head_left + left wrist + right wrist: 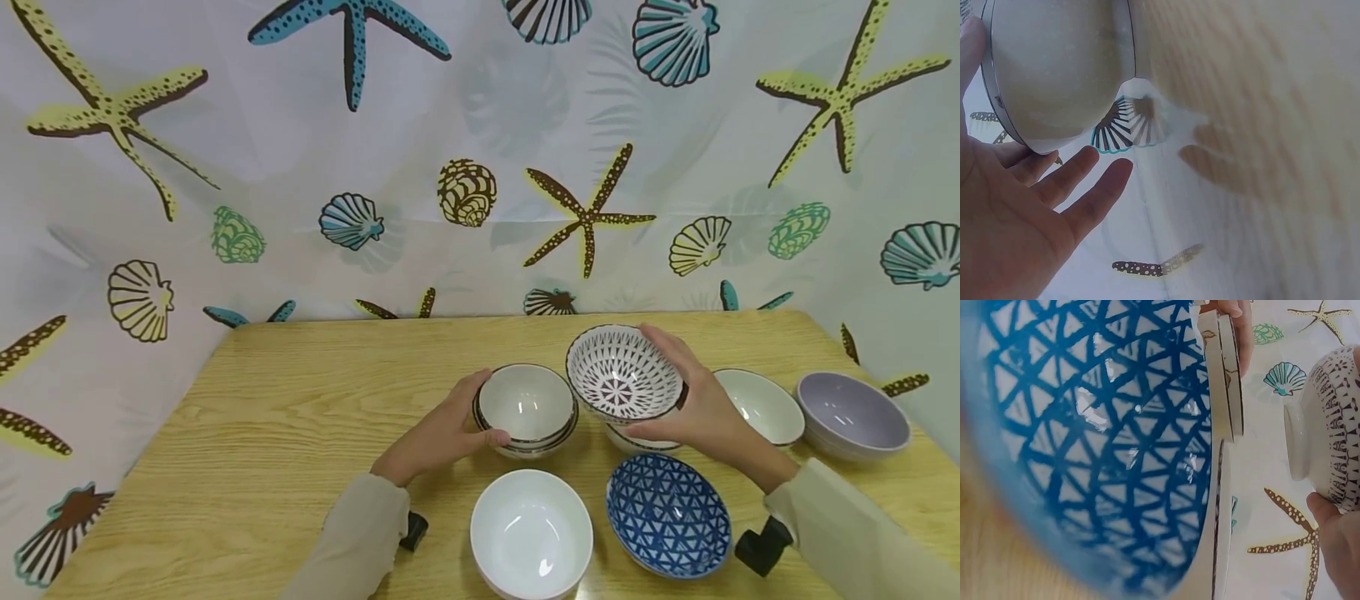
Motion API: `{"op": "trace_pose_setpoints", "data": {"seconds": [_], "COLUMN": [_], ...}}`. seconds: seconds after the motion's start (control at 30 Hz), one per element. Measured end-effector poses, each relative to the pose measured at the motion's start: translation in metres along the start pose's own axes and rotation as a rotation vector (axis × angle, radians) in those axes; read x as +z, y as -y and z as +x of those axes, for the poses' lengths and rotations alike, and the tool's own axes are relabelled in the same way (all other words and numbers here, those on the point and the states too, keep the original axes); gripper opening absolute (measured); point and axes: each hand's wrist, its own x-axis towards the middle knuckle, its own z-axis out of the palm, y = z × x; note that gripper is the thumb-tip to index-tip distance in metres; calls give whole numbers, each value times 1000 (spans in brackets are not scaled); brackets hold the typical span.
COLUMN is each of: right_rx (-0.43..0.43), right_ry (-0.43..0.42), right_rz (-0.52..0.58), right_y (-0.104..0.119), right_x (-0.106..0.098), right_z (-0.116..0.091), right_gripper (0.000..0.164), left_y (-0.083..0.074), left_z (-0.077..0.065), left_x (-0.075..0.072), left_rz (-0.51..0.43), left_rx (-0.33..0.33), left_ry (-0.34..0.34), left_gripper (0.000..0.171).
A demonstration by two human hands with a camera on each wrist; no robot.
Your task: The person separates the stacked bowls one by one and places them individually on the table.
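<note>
My left hand [450, 429] grips the side of a stack of cream bowls [525, 404] with dark rims, thumb in front and fingers behind. In the left wrist view the thumb and some fingers lie along the stack's cream bowl [1060, 69], while other fingers spread away from it. My right hand [701, 408] holds a white bowl with a dark leaf-like pattern [622, 375] by its right side, tilted and raised. Its plain foot [1297, 440] shows in the right wrist view. Partly hidden beneath it in the head view is another cream bowl [637, 442].
In front stand a plain white bowl [532, 533] and a blue bowl with white triangles [667, 517]. Off to the right are a cream bowl [757, 404] and a purple bowl [855, 417]. The wooden table [262, 433] meets a starfish-and-shell cloth [420, 267] at the back.
</note>
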Motion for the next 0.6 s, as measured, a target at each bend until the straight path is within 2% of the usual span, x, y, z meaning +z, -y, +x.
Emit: {"op": "trace_pose_setpoints", "data": {"seconds": [0.33,0.6], "right_rx": [0,20], "right_ry": [-54,-70], "right_rz": [-34,-20], "right_y": [-10,-23], "right_x": [-20,-29], "right_z": [-22,-46], "right_gripper": [112,112], "left_y": [0,0], "left_z": [2,2], "left_x": [0,0], "left_rz": [7,1], "left_rx": [-10,-25], "left_ry": [10,19], "left_gripper": [102,102]}}
